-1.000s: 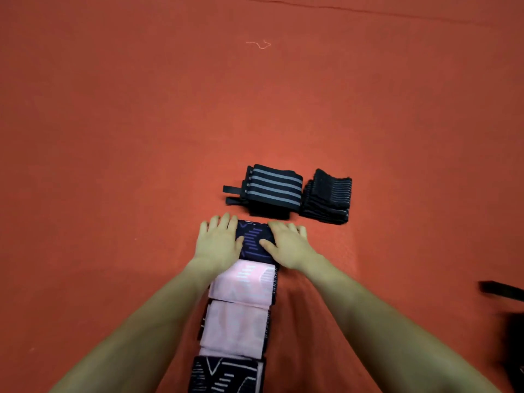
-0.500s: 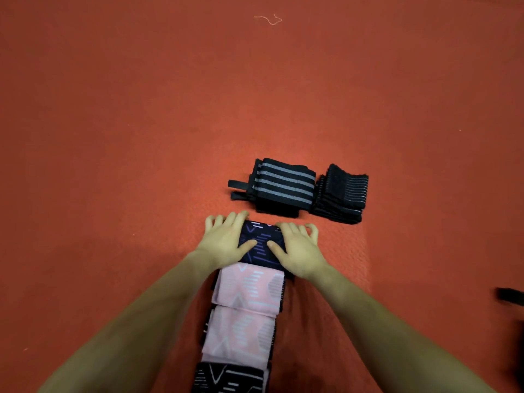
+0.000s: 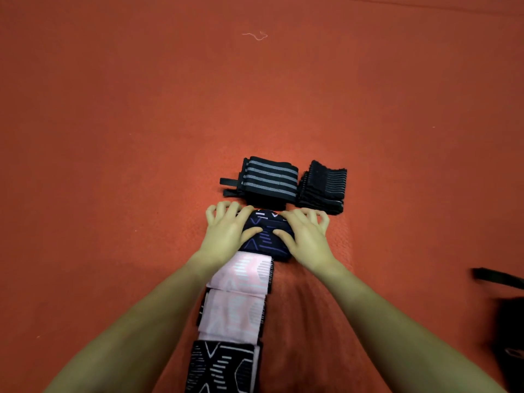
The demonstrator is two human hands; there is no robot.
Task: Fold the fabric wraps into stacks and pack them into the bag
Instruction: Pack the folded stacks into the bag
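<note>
A long patterned wrap (image 3: pixel 238 290), pink and black with line motifs, runs from the bottom edge up the red surface. Its far end is folded into a dark navy block (image 3: pixel 266 236). My left hand (image 3: pixel 226 234) and my right hand (image 3: pixel 304 236) grip that block from both sides, thumbs on top and fingers curled over its far edge. Just beyond lie two folded stacks: a black wrap with grey stripes (image 3: pixel 268 180) and a black ribbed wrap (image 3: pixel 323 187). The black bag (image 3: pixel 510 330) shows at the right edge, mostly cut off.
A red mat (image 3: pixel 141 137) covers the whole floor area. A loose pale thread (image 3: pixel 255 35) lies far ahead. A black strap (image 3: pixel 493 276) of the bag reaches in from the right edge.
My fingers have gone from flat on the folded end to curled over its far edge, and the navy block has bulged up. The view has shifted slightly.
</note>
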